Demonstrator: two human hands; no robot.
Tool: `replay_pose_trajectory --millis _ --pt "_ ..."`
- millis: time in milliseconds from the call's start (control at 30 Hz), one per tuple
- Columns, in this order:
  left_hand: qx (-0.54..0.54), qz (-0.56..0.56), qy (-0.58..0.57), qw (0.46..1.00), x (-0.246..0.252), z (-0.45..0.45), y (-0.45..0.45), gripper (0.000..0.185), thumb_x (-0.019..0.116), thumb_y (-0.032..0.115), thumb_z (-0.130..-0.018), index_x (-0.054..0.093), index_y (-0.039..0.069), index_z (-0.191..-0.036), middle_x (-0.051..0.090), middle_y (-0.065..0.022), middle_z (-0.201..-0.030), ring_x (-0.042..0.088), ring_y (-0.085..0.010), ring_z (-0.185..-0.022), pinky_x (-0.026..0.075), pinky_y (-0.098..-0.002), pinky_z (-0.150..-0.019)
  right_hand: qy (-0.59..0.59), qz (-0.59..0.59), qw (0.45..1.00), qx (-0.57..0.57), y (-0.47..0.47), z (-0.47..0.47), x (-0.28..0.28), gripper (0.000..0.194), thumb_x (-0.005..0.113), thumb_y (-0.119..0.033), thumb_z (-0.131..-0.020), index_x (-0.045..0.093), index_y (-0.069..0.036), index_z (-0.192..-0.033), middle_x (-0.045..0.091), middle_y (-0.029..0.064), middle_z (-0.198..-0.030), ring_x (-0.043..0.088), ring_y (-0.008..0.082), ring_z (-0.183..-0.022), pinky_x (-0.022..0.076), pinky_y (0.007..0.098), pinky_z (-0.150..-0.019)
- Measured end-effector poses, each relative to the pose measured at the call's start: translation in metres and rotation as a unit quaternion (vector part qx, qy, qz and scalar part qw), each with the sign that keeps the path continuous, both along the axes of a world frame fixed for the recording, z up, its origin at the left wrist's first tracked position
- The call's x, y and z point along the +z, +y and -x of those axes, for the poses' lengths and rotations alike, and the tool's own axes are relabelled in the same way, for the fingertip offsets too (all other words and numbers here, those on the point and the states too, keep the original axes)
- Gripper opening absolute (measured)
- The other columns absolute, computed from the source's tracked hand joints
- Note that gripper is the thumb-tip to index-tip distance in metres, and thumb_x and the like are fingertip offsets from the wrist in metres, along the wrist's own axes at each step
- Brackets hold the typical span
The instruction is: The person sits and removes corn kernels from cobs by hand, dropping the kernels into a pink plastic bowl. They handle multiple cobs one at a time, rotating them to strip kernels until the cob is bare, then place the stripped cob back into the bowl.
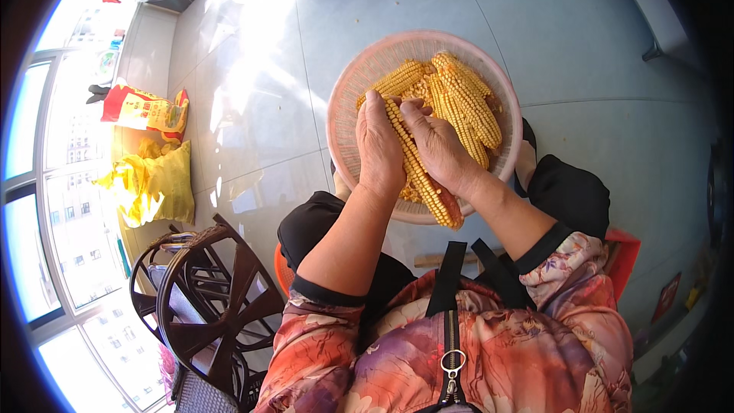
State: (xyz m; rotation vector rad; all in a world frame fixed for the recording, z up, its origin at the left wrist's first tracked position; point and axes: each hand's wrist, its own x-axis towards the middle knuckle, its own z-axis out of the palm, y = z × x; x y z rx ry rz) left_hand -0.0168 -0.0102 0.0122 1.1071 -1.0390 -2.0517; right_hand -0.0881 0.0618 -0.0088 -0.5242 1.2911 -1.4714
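Both hands hold one partly shelled corn cob (421,175) above a round pink plastic basket (342,143). My left hand (381,143) grips the cob from its left side, thumb near the upper end. On the right side, my right hand (438,143) presses against it, thumb also near the top. A bare reddish strip shows along the cob's lower right side. Several whole yellow corn cobs (459,100) lie in the basket, with loose kernels (418,90) among them. The fingers beneath the cob are partly hidden.
Dark woven chairs (215,310) stand at the lower left. A yellow bag (166,183) and a red and yellow bag (143,109) sit by the window wall. Part of a red plastic seat (622,258) shows below the person. A white piece of furniture (648,6) is at the upper right.
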Motion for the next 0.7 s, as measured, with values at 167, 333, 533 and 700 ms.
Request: replay_pose_trajectory --millis 167,333,533,700 --pt "-0.005 0.016 -0.005 1.000 0.002 0.000 0.001 0.054 0.032 0.043 -0.108 0.059 -0.003 -0.105 0.069 -0.0183 -0.101 0.066 -0.0258 -0.092 0.054 -0.0360 -0.088 -0.041 0.045 0.997 -0.037 -0.002 -0.003 0.001 0.054 0.037 -0.043 -0.110 0.055 0.001 -0.134 0.064 0.0054 -0.113 0.060 0.0089 -0.103 0.0491 0.0236 -0.093" --pt "-0.077 0.137 -0.059 0.986 -0.008 -0.006 0.007 0.062 0.026 0.042 -0.110 0.068 -0.003 -0.111 0.068 -0.0131 -0.104 0.062 -0.0195 -0.096 0.049 -0.0312 -0.092 0.002 0.000 1.000 -0.028 -0.004 -0.002 0.009 0.057 0.043 -0.048 -0.107 0.066 0.004 -0.115 0.069 0.0099 -0.093 0.065 0.0141 -0.090 0.0530 0.0266 -0.082" --pt "-0.074 0.203 -0.074 0.974 -0.014 -0.009 0.007 0.062 0.027 0.043 -0.110 0.067 -0.004 -0.112 0.067 -0.0133 -0.106 0.062 -0.0199 -0.098 0.049 -0.0316 -0.091 0.081 0.003 0.996 -0.042 -0.003 -0.001 -0.005 0.060 0.041 -0.048 -0.108 0.068 0.004 -0.096 0.066 0.0085 -0.081 0.062 0.0134 -0.079 0.0508 0.0285 -0.072" --pt "-0.052 0.156 -0.029 0.986 -0.019 -0.011 0.008 0.050 0.032 0.041 -0.111 0.060 -0.001 -0.117 0.065 -0.0112 -0.108 0.060 -0.0186 -0.101 0.048 -0.0322 -0.091 0.031 -0.011 0.997 -0.073 -0.004 -0.002 -0.002 0.059 0.042 -0.050 -0.107 0.067 0.001 -0.088 0.061 0.0039 -0.076 0.056 0.0106 -0.072 0.0489 0.0281 -0.066"
